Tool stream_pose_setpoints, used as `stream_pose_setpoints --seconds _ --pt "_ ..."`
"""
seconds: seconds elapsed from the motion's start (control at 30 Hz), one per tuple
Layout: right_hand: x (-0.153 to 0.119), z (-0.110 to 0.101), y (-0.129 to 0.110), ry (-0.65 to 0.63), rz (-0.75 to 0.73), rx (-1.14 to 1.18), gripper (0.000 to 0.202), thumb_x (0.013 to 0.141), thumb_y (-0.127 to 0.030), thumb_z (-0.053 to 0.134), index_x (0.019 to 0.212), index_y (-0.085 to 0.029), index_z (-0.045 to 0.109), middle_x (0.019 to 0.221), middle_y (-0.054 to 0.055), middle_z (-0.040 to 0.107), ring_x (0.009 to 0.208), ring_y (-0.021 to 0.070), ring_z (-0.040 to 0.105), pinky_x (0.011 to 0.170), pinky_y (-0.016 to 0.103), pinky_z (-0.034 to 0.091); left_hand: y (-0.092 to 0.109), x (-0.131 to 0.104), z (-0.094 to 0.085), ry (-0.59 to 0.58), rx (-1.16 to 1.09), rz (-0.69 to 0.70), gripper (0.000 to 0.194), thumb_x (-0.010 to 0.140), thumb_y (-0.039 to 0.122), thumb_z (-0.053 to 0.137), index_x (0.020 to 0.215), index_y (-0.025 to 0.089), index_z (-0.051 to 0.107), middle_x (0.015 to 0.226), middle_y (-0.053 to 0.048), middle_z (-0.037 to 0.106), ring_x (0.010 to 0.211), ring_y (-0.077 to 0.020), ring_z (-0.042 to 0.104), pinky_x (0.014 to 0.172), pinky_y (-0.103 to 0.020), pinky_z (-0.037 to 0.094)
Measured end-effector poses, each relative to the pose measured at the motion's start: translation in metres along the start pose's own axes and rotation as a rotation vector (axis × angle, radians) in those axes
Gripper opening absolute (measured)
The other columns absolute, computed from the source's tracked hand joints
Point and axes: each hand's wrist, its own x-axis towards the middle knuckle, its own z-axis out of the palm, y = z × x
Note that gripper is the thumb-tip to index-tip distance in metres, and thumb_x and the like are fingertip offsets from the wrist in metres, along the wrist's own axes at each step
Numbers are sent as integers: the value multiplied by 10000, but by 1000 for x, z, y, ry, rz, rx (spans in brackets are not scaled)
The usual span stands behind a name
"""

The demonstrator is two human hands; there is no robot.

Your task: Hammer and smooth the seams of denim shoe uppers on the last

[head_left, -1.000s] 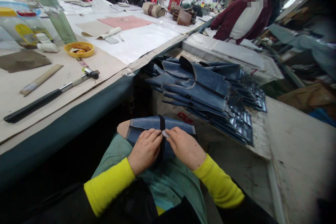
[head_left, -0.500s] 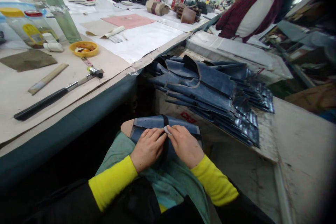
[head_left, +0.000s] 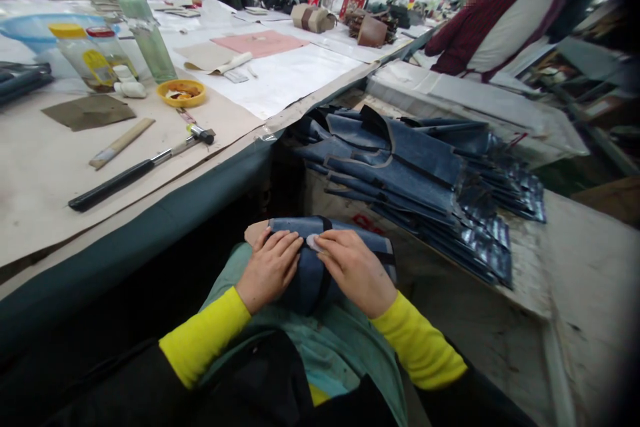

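Observation:
On my lap, over a green cloth (head_left: pixel 235 260), lies a blue leather piece (head_left: pixel 305 283) crossed by black strips, with a tan end at its left. My left hand (head_left: pixel 270 263) rests on it, fingers stretched out flat over the left part. A small pale, rounded disc-like piece (head_left: pixel 313 242) is pinched between the thumb and fingers of my right hand (head_left: pixel 353 267) and touches the leather near the black strip. Exactly what the pale piece is, I cannot make out.
Several blue leather pieces (head_left: pixel 410 167) lie stacked at the right. On the table at left are a hammer (head_left: pixel 145 170), a wooden stick (head_left: pixel 123 143), a yellow bowl (head_left: pixel 183 103), jars (head_left: pixel 83 57) and a green bottle (head_left: pixel 153 47). A person in maroon (head_left: pixel 465 30) stands beyond.
My left hand has shifted left and flattened, apart from the right hand. The right hand still pinches the pale piece, now shown more fully. The view has turned slightly left.

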Motion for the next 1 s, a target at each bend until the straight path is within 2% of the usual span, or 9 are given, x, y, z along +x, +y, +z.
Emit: stream_pose_setpoints --seconds 0.2,0.3,0.4,0.53,0.63,0.77,1.0 --pt "-1 21 6 -52 9 27 254 882 -167 479 1092 -154 621 1053 82 619 978 196 524 905 355 458 -25 -9 -7 27 -51 -69 309 894 245 461 1188 236 553 1237 -58 580 1168 -226 480 1066 -475 263" --pt "4 21 7 -45 -9 46 250 874 -164 493 1088 -153 621 1040 80 621 970 192 528 892 350 465 -42 -17 -6 77 -192 -218 334 877 291 486 1204 233 526 1337 -86 467 1248 -239 414 1056 -455 317" --pt "10 21 6 -42 -30 46 252 869 -171 501 1090 -151 621 1028 85 624 966 196 533 876 356 477 -54 -23 1 93 -364 -400 491 843 387 534 1288 205 433 1433 -119 311 1328 -259 309 1078 -430 307" --pt "16 25 2 -56 -66 30 256 878 -177 486 1094 -160 621 1030 88 626 975 200 535 865 354 485 -57 -27 11 47 -591 -554 654 828 443 540 1378 206 275 1451 -122 299 1341 -257 293 1111 -443 240" --pt "20 30 -3 -51 -78 25 268 880 -180 480 1113 -164 612 1041 90 624 988 202 531 850 347 493 -56 -26 12 26 -702 -587 680 830 442 536 1394 224 224 1446 -106 325 1322 -248 334 1111 -427 242" --pt "27 36 -10 -52 -94 40 266 885 -182 471 1109 -167 613 1039 91 623 985 199 528 843 346 496 -57 -26 11 10 -715 -594 675 823 445 545 1379 209 243 1428 -108 353 1306 -246 356 1109 -418 242" --pt "42 41 -18 -94 -112 43 264 884 -178 468 1106 -152 610 1041 88 613 990 198 516 867 343 479 -60 -28 12 14 -748 -536 662 820 414 554 1369 222 239 1434 -98 332 1315 -237 339 1111 -405 240"
